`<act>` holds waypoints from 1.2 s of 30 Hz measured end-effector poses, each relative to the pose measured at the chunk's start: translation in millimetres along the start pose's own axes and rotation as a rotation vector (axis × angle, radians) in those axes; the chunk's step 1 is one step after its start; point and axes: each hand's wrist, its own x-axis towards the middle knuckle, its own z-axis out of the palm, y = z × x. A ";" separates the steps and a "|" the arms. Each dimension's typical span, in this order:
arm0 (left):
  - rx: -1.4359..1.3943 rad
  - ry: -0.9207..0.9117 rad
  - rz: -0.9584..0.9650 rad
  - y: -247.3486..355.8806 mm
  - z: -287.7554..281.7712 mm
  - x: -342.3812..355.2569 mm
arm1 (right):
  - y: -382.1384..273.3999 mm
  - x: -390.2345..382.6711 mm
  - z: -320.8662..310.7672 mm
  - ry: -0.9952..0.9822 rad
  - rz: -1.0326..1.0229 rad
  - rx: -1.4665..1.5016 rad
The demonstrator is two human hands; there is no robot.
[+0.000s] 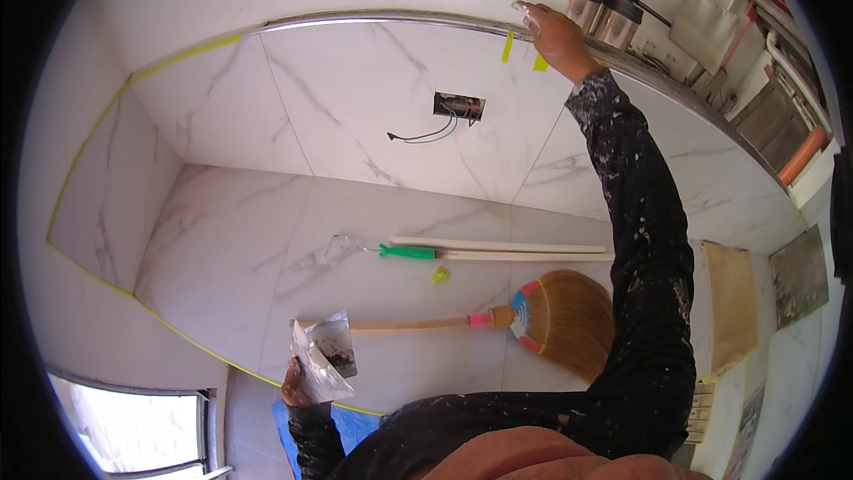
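Left hand (296, 384) holds trowels (322, 356) above broom (533, 316)

White grey-veined marble tiles (373, 80); yellow tape (507, 44); green-handled tool (407, 252); tan broom (560, 320); black white-speckled sleeve (644, 240).

The picture is bright and clear, lit by soft daylight. At about seven o'clock a glass window with a grey frame (133, 422) glows white and washes out. The shiny white marble wall tiles with grey veins (355, 80) look evenly lit, with only faint shadows. A thin bright line of glare runs along the curved metal edge strip (382, 20) near twelve o'clock. Straight lines bend toward the round rim, and the corners are black.
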 end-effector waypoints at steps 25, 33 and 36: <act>-0.121 -0.012 -0.003 -3.3 -9.9 0.2 | -38.0 -55.7 31.6 0.051 0.018 -0.226; -0.073 0.004 0.015 -2.4 -5.5 -4.0 | -52.6 -150.1 95.5 -0.248 0.011 -0.114; -0.082 -0.029 0.011 -0.1 -2.4 -3.1 | -53.1 -171.3 100.5 -0.440 0.199 0.158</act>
